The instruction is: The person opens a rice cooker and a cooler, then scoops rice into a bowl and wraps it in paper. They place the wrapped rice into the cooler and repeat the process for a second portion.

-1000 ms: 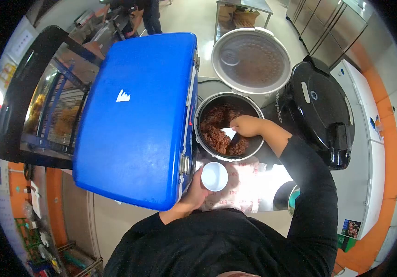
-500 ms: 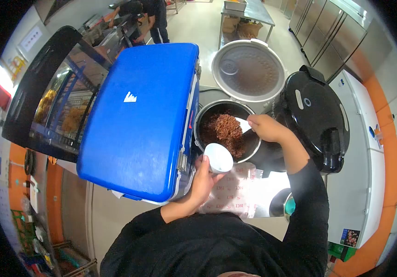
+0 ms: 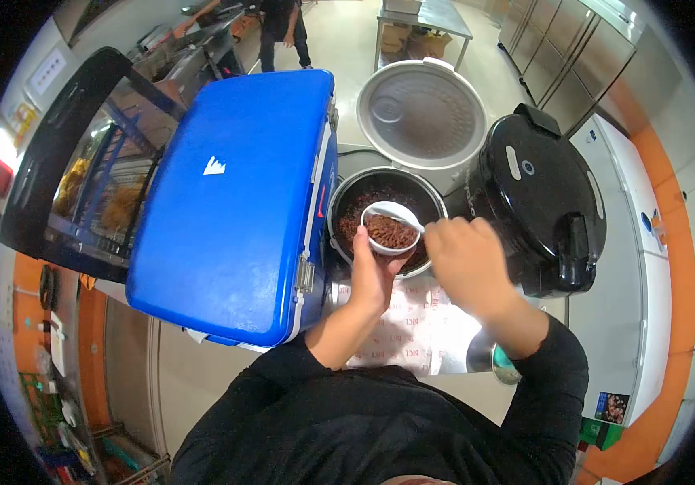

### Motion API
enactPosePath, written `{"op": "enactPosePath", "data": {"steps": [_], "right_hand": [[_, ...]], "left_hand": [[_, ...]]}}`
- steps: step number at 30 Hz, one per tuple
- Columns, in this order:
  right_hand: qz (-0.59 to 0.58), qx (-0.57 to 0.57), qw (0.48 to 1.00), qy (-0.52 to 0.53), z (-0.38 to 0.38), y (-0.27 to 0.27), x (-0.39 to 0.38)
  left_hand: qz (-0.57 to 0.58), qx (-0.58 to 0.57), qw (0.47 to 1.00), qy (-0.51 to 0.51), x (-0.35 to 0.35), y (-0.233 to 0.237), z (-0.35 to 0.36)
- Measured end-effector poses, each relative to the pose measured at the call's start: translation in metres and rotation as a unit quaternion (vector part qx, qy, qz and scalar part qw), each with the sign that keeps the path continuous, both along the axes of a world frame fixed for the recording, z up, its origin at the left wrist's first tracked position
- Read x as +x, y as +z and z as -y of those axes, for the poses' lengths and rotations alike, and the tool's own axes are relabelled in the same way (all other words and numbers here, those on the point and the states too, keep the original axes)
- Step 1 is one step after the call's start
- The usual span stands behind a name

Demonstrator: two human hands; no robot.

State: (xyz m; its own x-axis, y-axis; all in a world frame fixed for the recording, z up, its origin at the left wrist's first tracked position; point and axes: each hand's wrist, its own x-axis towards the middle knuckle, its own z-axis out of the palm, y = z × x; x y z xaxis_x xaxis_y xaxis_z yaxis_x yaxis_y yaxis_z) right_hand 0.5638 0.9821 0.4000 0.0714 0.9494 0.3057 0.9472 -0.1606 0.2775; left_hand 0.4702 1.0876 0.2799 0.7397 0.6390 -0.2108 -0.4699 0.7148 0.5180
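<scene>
Above the open cooker pot, my left hand holds a small white bowl from below and its left side. Dark reddish-brown cooked grains fill the bowl. My right hand is closed around the handle of a white scoop, at the bowl's right rim; the rest of the scoop is mostly hidden. More of the grains lie in the pot beneath. The pot's round grey lid stands raised behind it.
A big blue box stands close on the left, beside a glass display case. To the right is a black cooker. Printed paper lies in front of the pot. Another person stands far back.
The bowl, empty before, now holds grains and has moved up over the pot. My right hand has come down and nearer, bringing the scoop to the bowl. The person behind has straightened up.
</scene>
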Motion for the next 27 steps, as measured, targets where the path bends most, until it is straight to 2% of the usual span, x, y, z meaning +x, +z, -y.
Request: {"op": "enactPosePath", "data": {"steps": [2, 4, 5, 7, 9, 11, 14, 16, 21, 24, 27], "right_hand": [[-0.070, 0.001, 0.998, 0.003, 0.002, 0.022, 0.014], [-0.129, 0.064, 0.990, 0.001, -0.004, 0.030, 0.030], [-0.117, 0.048, 0.992, -0.010, -0.010, 0.025, 0.041], [-0.093, 0.018, 0.995, -0.032, -0.027, -0.003, 0.064], [-0.071, -0.104, 0.989, -0.076, -0.053, -0.041, 0.075], [-0.044, -0.121, 0.991, -0.044, -0.076, -0.096, 0.089], [-0.058, -0.120, 0.991, -0.015, -0.108, -0.149, 0.104], [-0.065, -0.160, 0.985, 0.010, -0.123, -0.173, 0.110], [-0.090, -0.244, 0.964, 0.048, -0.138, -0.185, 0.103], [-0.155, -0.250, 0.948, 0.121, -0.139, -0.187, 0.103], [-0.218, -0.271, 0.927, 0.140, -0.136, -0.188, 0.102]], "left_hand": [[-0.026, -0.002, 0.999, -0.028, -0.014, -0.001, 0.003], [-0.052, -0.010, 0.997, -0.064, -0.033, -0.010, 0.003], [-0.055, -0.010, 0.995, -0.083, -0.045, -0.006, 0.007], [-0.078, -0.014, 0.986, -0.145, -0.074, -0.016, 0.017], [-0.103, -0.027, 0.972, -0.208, -0.103, -0.029, 0.023], [-0.129, -0.047, 0.953, -0.269, -0.124, -0.048, 0.025], [-0.166, -0.088, 0.943, -0.276, -0.135, -0.065, 0.021], [-0.179, -0.080, 0.943, -0.270, -0.135, -0.065, 0.016], [-0.186, -0.064, 0.949, -0.245, -0.138, -0.075, 0.009], [-0.202, -0.066, 0.948, -0.237, -0.139, -0.081, 0.007], [-0.203, -0.058, 0.948, -0.237, -0.140, -0.085, 0.007]]}}
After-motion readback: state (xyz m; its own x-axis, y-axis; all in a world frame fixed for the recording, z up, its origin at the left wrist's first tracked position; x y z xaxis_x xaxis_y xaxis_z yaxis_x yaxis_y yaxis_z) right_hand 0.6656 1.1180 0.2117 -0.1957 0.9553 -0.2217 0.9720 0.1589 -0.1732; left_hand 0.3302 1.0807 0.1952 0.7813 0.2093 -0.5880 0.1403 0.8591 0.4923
